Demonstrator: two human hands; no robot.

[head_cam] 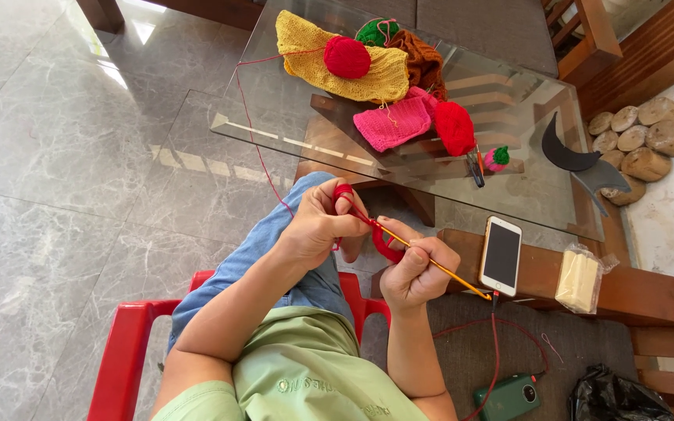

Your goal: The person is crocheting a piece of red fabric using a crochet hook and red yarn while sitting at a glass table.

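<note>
Crochet hook (431, 261), pinched in the right hand (417, 273), slants up-left with its tip at the small red crochet piece (384, 243), which the nearer left hand (317, 226) grips between both hands, red yarn (255, 148) wrapped over a finger.

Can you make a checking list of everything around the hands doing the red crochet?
Surface: glass table over a wooden frame.
Job's things: left hand holds a small red crochet piece, yarn wound on a finger; right hand grips an orange crochet hook; red yarn ball on a yellow knit.
Clutter: pink knit, phone, wrapped pale block.
Grippers: both hands closed on the work.
Cables: red cable to a green device.
Surroundings: red plastic chair, marble floor, round stones.
</note>
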